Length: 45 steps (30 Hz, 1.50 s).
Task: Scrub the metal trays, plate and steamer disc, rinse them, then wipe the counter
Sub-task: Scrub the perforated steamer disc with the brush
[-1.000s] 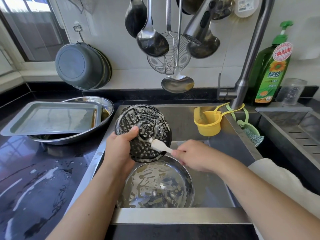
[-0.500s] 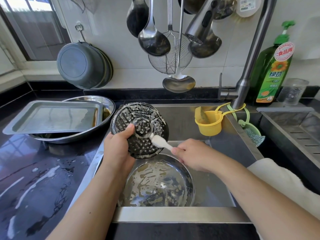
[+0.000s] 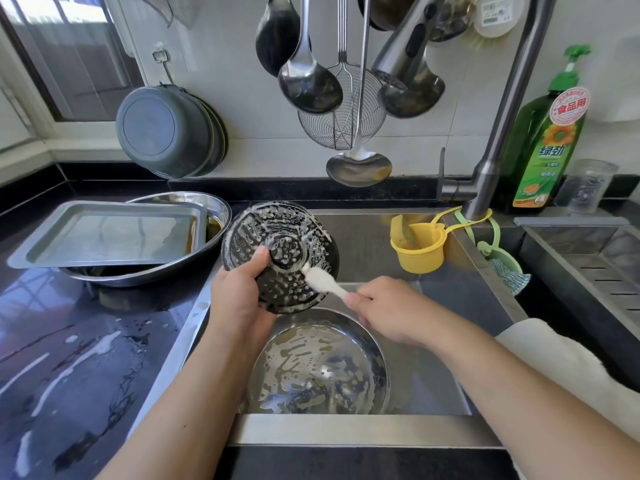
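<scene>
Now our left hand (image 3: 239, 299) grips the soapy black perforated steamer disc (image 3: 280, 261) above the sink's back-left corner; since a second ago, the white brush (image 3: 320, 283), pinched in our right hand (image 3: 388, 308), moved lower-right, scrubbing continues

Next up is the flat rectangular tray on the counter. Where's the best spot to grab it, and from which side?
Judging by its pose, take the tray by its raised rim at the near left corner, coming from the left. That end juts out past the bowl it lies across, so fingers could probably hook under the lip there.
</scene>
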Each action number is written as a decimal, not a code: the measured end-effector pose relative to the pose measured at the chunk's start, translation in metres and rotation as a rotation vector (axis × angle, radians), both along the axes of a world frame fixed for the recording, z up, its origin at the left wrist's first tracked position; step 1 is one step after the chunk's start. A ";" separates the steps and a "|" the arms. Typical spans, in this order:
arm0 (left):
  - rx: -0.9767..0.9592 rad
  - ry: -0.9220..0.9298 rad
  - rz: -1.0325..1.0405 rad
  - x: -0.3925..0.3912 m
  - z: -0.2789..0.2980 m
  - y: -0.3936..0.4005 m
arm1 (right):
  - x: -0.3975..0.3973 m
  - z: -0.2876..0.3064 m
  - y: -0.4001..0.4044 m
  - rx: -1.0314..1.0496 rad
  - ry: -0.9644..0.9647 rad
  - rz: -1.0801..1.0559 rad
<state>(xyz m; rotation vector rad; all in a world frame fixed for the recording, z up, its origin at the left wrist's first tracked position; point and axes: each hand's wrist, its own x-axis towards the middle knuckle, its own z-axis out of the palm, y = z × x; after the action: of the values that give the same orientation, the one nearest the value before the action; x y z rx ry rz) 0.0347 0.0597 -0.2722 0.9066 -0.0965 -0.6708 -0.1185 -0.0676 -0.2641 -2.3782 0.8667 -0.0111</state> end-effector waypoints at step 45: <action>-0.147 -0.085 -0.278 -0.009 0.004 -0.005 | 0.011 -0.001 0.023 -0.043 -0.140 0.052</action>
<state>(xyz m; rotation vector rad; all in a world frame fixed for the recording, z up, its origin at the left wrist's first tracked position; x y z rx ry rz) 0.0257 0.0551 -0.2682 0.7864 -0.3482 -0.8713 -0.1079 -0.0447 -0.2649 -2.4065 0.7447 -0.1752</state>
